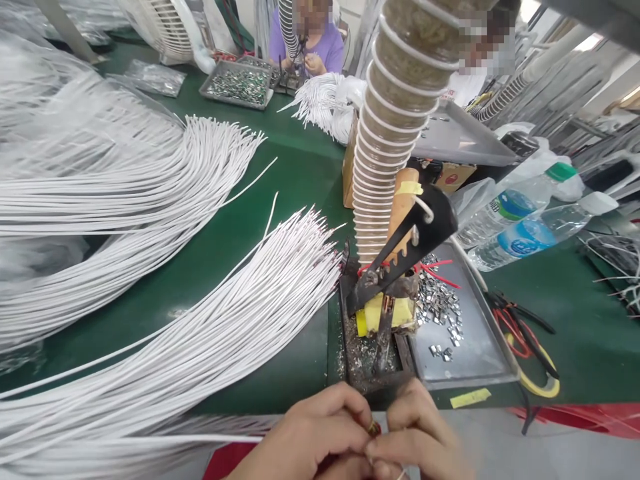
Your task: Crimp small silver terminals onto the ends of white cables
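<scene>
At the bottom centre, my left hand and my right hand meet in front of the table edge, both with fingers pinched together. A small brassy piece shows between the fingertips; which hand grips it is hard to tell. A white wire end shows under my right fingers. Just beyond my hands stands a soldering stand with a yellow sponge. Left of it lies a large bundle of white wires. A metal tray with small metal parts is on the right.
A ribbed hose rises behind the stand. Two water bottles, pliers and yellow tape lie at the right. More white wires, a fan and a parts tray are farther back. Two people sit across the table.
</scene>
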A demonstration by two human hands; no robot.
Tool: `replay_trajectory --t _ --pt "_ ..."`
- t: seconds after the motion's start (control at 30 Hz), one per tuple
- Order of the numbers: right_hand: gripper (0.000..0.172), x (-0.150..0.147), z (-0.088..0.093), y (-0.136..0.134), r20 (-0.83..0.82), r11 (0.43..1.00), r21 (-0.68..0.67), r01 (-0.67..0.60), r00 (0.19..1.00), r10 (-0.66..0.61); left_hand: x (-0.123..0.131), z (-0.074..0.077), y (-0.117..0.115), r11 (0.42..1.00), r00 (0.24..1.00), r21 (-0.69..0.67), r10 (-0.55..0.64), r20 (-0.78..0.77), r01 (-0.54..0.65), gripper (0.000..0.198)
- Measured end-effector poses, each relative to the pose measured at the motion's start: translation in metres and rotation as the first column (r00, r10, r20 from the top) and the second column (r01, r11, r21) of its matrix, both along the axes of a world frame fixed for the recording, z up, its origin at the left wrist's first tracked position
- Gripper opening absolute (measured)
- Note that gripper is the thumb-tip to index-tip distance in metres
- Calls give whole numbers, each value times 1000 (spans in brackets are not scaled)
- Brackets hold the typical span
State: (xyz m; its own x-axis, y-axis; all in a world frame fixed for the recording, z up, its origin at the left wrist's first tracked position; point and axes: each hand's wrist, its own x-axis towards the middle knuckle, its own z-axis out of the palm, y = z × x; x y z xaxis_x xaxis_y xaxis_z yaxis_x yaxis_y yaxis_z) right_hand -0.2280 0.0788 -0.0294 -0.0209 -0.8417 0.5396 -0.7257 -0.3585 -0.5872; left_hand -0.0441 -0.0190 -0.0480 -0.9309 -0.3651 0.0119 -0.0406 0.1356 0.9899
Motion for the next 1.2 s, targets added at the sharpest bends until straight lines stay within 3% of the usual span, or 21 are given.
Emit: replay_trajectory --t 0.07,0.13,0.23,0.4,0.6,0.77,0.9,1.07,1.2 --pt "20 -14 4 4 -59 999 31 34 998 -32 0 -1 0 997 1000 72 9 9 -9 25" --pt "15 -35 6 9 -157 979 55 197 970 -186 0 -1 0 991 999 123 42 2 -42 25" --pt "18 -74 1 15 -320 911 90 401 878 -355 -3 4 -1 986 990 94 136 42 -139 20" --pt "24 -107 -12 9 -384 889 212 405 872 -305 -9 15 -4 968 965 146 172 198 -202 17" --pt "7 -71 -9 7 -141 914 129 385 919 -368 -12 20 -6 920 944 263 229 236 -289 18" --pt "14 -29 -10 6 28 983 32 180 983 -181 -16 24 -7 894 939 288 313 143 -342 14" --pt "20 -9 -13 -3 73 999 -10 49 996 -48 -20 29 -5 867 947 381 286 147 -321 10" --pt "17 4 -14 -9 115 983 -132 128 987 -113 -24 35 -4 779 934 517 325 149 -354 11" --pt "21 -2 -14 0 -32 979 -122 164 985 -169 -24 37 -5 733 925 571 347 156 -370 14"
